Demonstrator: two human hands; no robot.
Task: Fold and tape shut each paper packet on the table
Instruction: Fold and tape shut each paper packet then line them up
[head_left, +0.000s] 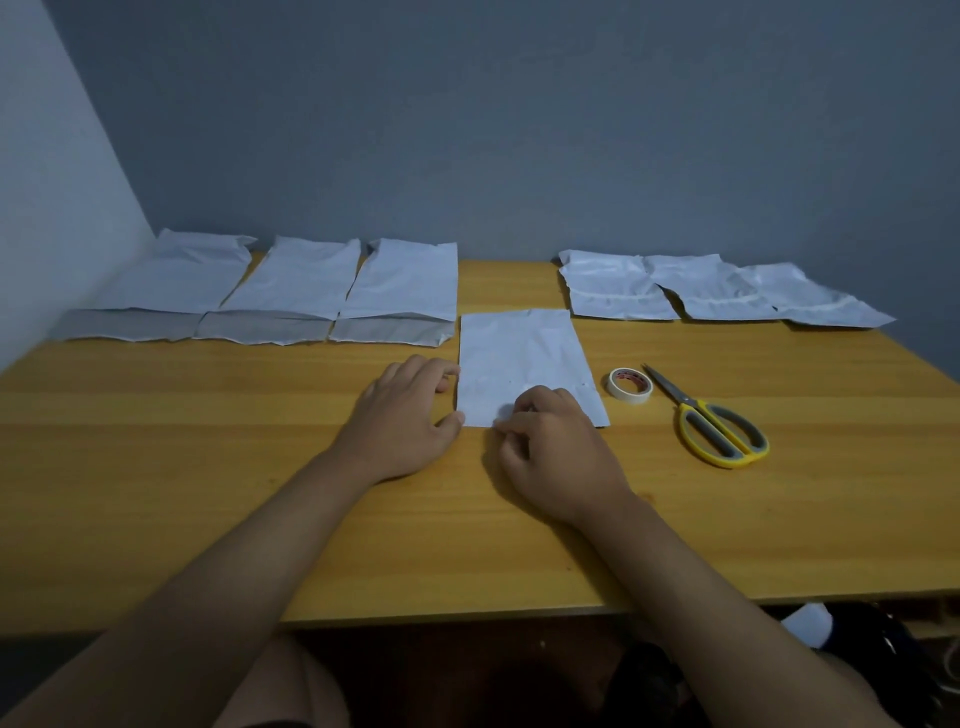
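A: Centre packet (522, 358): plain white paper, flat, long edge running away from the viewer, lightly creased. Near end lies under the hands. No fold or tape visible on it.

B: Position?

A: Mid-desk (208, 467), just left of the tape (630, 384). Near-right corner almost reaches the roll.

B: Hands?

A: Left hand (402, 421) rests on the desk at the packet's left edge, fingers loosely bent, tips and thumb touching that edge; nothing gripped. Right hand (556, 447) sits on the near edge, fingers curled, pinching the paper there.

B: Count of packets?

A: Seven in all. One at centre. Three in a left row (270, 291), beyond and left of the tape, against the wall, side by side, each with a darker band across its near end. Three in a right row (711, 291), beyond the tape, overlapping one another, more crumpled, a crease line across each.

B: Tools?

A: One roll of tape, pale, lying flat. One pair of scissors (711, 421), yellow and grey handles, blades closed, tip pointing at the tape and just beside it, handles toward the near-right.

B: Anything else?

A: Grey wall behind the desk. Dark clutter under the desk's near edge; can't make it out.
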